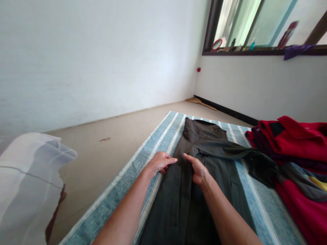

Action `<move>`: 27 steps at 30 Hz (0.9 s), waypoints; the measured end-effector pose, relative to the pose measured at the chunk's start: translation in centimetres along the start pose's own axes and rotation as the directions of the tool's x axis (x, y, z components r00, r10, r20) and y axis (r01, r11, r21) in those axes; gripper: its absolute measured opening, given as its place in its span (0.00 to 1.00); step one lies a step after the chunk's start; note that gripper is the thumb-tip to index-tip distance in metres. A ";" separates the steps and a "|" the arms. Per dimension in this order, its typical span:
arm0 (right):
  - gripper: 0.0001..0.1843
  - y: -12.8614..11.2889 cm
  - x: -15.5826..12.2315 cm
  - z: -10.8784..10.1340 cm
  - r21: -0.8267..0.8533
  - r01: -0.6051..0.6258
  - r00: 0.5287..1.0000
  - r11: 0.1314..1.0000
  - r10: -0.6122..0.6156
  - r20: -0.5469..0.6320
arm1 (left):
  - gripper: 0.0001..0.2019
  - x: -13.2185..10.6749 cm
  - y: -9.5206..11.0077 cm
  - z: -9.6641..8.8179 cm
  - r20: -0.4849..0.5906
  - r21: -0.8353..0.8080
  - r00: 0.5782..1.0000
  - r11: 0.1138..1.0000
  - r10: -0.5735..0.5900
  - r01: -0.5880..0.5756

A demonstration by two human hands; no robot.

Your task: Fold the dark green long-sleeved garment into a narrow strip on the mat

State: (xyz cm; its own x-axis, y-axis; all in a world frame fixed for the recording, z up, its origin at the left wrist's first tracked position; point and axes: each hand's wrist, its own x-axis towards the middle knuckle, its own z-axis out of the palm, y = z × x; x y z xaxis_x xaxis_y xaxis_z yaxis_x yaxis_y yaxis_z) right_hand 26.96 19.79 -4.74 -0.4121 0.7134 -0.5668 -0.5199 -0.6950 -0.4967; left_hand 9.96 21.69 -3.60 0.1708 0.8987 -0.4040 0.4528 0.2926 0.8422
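A dark olive-grey garment (204, 143) lies lengthwise on a blue-and-white striped mat (127, 183), one sleeve or leg folded across toward the right. My left hand (159, 162) rests on the garment's left edge, fingers curled onto the cloth. Beside it my right hand (198, 168) presses on the garment's middle, index finger pointing left and the other fingers bent. The two hands nearly touch at the fingertips. Whether either hand pinches the fabric is unclear.
A heap of red and dark clothes (293, 146) sits on the mat's right side. Pale sheer fabric (28, 180) lies at the left. A tiled floor (102, 153) meets white walls; a window sill (255, 51) carries small items at the upper right.
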 end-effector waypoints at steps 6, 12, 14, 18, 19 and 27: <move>0.12 0.0 0.4 0.1 0.001 0.022 0.999 1.000 -0.022 -0.047 | 0.25 0.0 0.1 0.0 -0.005 0.002 1.000 1.000 -0.002 0.002; 0.20 0.0 -0.2 0.1 0.069 -0.014 1.000 0.998 0.013 0.013 | 0.26 0.0 -0.1 0.0 0.004 -0.013 1.000 1.000 -0.016 0.017; 0.21 0.0 -0.3 -0.1 0.100 -0.013 0.999 0.995 0.010 0.031 | 0.26 0.0 0.0 0.0 0.011 -0.017 1.000 1.000 -0.022 0.023; 0.23 0.1 -0.4 -0.2 0.121 0.005 0.997 0.993 -0.015 0.078 | 0.26 -0.1 0.1 0.0 0.000 -0.003 1.000 1.000 -0.007 0.007; 0.23 0.1 -0.4 -0.2 0.126 0.006 0.996 0.992 -0.018 0.092 | 0.26 -0.1 0.1 0.0 -0.004 0.005 1.000 1.000 0.000 0.000; 0.27 0.3 -0.6 0.0 0.154 -0.003 0.980 0.988 -0.028 0.198 | 0.25 0.3 -0.2 0.4 -0.044 0.054 0.999 0.998 0.025 -0.022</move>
State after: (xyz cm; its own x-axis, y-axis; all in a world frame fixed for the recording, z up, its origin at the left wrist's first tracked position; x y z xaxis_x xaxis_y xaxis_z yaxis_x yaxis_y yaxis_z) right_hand 27.04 19.14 -4.51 -0.5374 0.7360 -0.4118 -0.6274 -0.6752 -0.3880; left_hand 10.28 21.79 -4.09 0.1429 0.9192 -0.3668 0.4951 0.2545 0.8307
